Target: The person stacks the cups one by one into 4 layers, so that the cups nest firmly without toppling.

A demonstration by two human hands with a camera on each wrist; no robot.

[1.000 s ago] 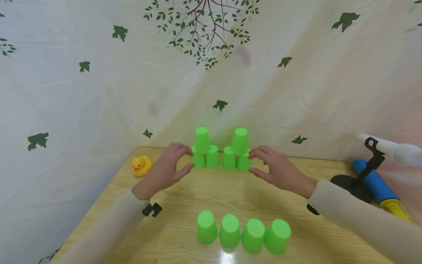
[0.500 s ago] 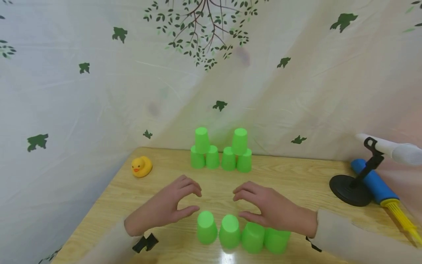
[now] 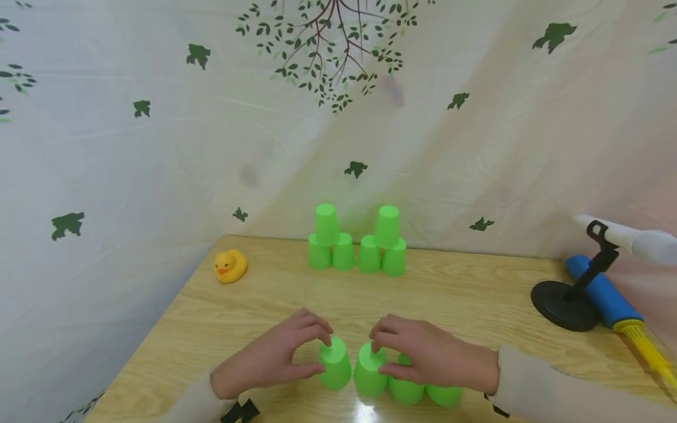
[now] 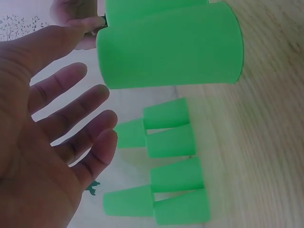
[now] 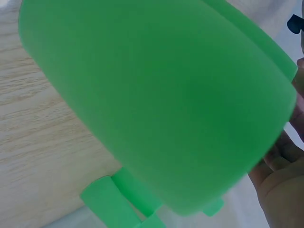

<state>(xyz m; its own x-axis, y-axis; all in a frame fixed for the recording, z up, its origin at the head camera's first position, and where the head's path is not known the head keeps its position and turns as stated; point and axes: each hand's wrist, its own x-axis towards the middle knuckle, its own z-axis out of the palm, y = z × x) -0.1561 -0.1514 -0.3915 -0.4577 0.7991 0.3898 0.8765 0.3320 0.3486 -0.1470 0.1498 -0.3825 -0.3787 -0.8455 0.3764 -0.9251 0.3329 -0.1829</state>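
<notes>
Four upside-down green cups, or rather several in a row, stand near the front of the table. My left hand (image 3: 280,355) is beside the leftmost cup (image 3: 337,371), fingertips at its top edge and thumb at its left side. In the left wrist view, that cup (image 4: 173,52) lies past relaxed, spread fingers (image 4: 76,111). My right hand (image 3: 428,355) reaches over the row, its bent fingers and thumb right at the second cup (image 3: 367,379). It partly hides the third cup (image 3: 406,392) and fourth cup (image 3: 444,396). A large cup (image 5: 156,99) covers most of the right wrist view, hiding some fingers.
Two small green cup pyramids, left (image 3: 326,226) and right (image 3: 388,228), stand at the back of the wooden table (image 3: 275,294). A yellow rubber duck (image 3: 230,266) sits back left. At right are a microphone on a stand (image 3: 566,305) and a blue-and-yellow pump (image 3: 616,302).
Both hands have come back from beside the rear pyramids toward the front row and lowered to its two left cups. The cups stand where they were.
</notes>
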